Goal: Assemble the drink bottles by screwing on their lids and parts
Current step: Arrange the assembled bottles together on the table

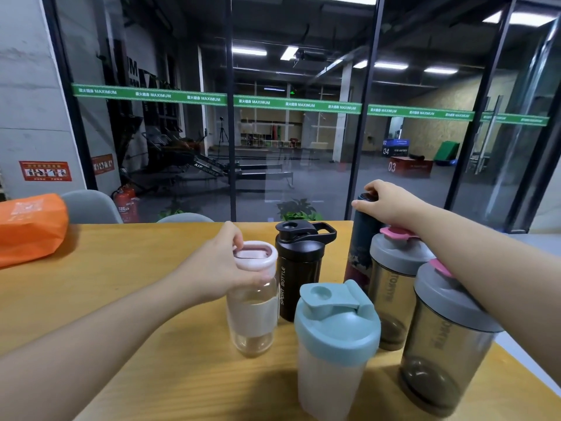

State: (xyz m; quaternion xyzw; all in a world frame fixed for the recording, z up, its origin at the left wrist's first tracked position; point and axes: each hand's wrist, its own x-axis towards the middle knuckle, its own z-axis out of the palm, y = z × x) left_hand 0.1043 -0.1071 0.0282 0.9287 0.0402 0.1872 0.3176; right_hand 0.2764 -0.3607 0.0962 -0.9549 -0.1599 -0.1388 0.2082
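Observation:
Several drink bottles stand on the wooden table (136, 299). My left hand (223, 262) grips the pink lid (258, 253) on top of a clear glass bottle (253, 314). My right hand (387, 203) holds the dark cap of a tall dark bottle (361, 241) at the back. Between them stands a black sport bottle (299, 268) with a loop-handled lid. In front is a white shaker with a blue-green lid (335, 338). On the right stand two smoky shakers (391, 299) (440, 354) with grey lids and pink flip caps, under my right forearm.
An orange bag (30, 226) lies at the table's far left. Grey chair backs (91, 206) stand behind the table. A glass wall (273, 117) closes off the far side. The table's right edge runs close to the smoky shakers.

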